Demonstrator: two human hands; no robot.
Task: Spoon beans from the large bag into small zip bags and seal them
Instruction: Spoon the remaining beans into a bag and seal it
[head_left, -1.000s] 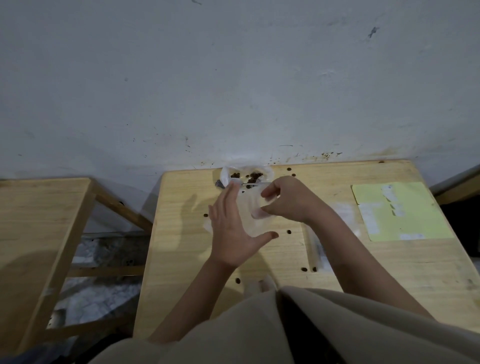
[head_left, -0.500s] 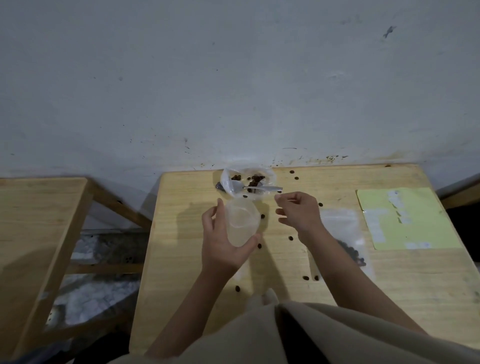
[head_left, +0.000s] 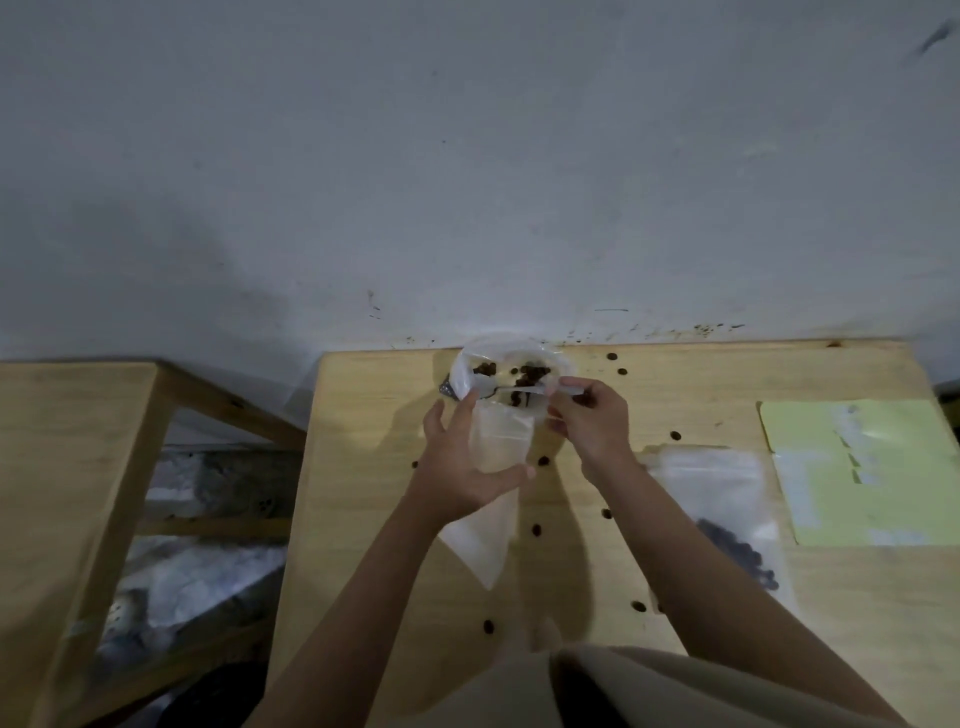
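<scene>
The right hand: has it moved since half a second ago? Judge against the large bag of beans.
Yes. The right hand has moved up toward the large bag at the table's far edge and now grips the spoon lying across its mouth.

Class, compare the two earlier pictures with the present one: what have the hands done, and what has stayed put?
The right hand reached forward to the large bag and took hold of the spoon lying in it. The left hand lifted the small zip bag upright, its mouth now near the large bag, and kept its grip. The filled bag, green sheet and scattered beans stayed put.
</scene>
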